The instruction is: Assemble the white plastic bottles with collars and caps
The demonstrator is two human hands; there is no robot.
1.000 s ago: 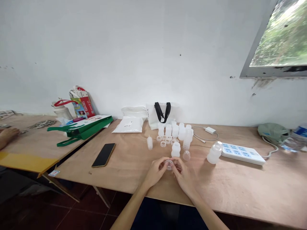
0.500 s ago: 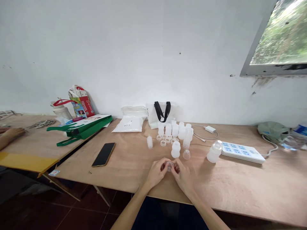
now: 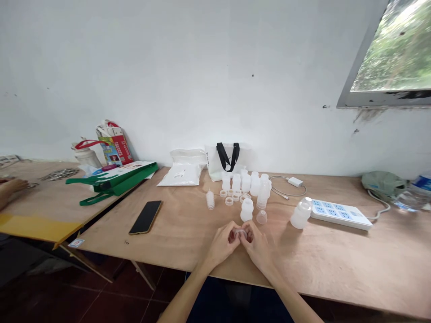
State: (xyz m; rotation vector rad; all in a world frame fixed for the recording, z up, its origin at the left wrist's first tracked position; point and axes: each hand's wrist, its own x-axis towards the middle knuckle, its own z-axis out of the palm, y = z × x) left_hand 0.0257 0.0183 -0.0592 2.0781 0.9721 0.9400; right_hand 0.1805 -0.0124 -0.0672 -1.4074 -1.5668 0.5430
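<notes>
My left hand [image 3: 223,242] and my right hand [image 3: 255,241] meet above the near part of the table, thumbs and fingers closed on a small translucent bottle ring [image 3: 241,231]. The fingers hide much of it, and I cannot tell whether another part sits inside. Just beyond my hands stands a white bottle [image 3: 247,210], with a clear dome cap [image 3: 261,217] beside it on the table. Several loose rings [image 3: 229,201] lie farther back. A translucent ribbed piece [image 3: 210,199] stands to their left. One capped bottle [image 3: 301,213] stands apart on the right.
Several more bottles [image 3: 245,181] are grouped before a white bag with black handles [image 3: 220,163]. A phone [image 3: 146,217] lies left, a power strip [image 3: 340,213] right. A white cable [image 3: 286,194] curls behind. At the neighbouring table another person's hand [image 3: 15,185] shows.
My hands have shifted very slightly, and the ring between them has turned so that its curved rim shows more. The other person's hand at far left has moved a little. The bottles stay put.
</notes>
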